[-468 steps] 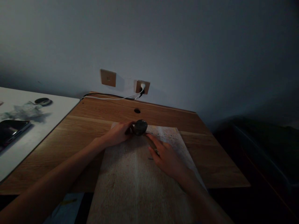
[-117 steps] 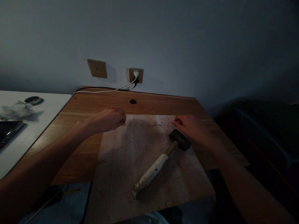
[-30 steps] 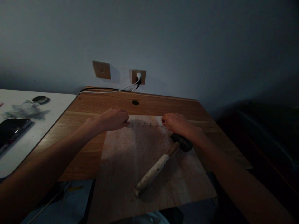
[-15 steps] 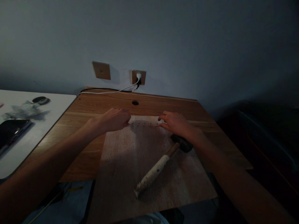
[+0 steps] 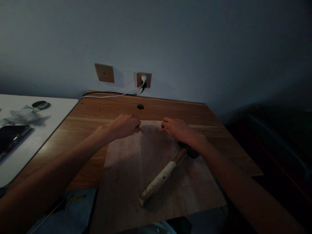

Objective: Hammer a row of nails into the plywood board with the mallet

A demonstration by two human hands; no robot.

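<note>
A pale wooden board (image 5: 136, 169) lies on a brown wooden desk (image 5: 97, 113). Along its far edge stands a row of small nails (image 5: 151, 129). My left hand (image 5: 125, 126) rests at the left end of the row with its fingers curled together. My right hand (image 5: 176, 128) sits at the right end, fingers pinched near the nails; what they hold is too small and dim to make out. A hammer (image 5: 165, 172) with a dark head and a whitish handle lies on the board, its head partly hidden under my right wrist.
A white table (image 5: 36, 130) stands at the left with a dark phone (image 5: 11, 136), crumpled plastic (image 5: 23, 115) and a dark round lid (image 5: 40, 104). A white cable (image 5: 112, 95) runs to a wall socket (image 5: 143, 79). Dark furniture (image 5: 275, 143) stands at the right.
My hands have drawn closer together along the nail row: the right hand moved left, the left hand slightly right. The hammer lies where it was.
</note>
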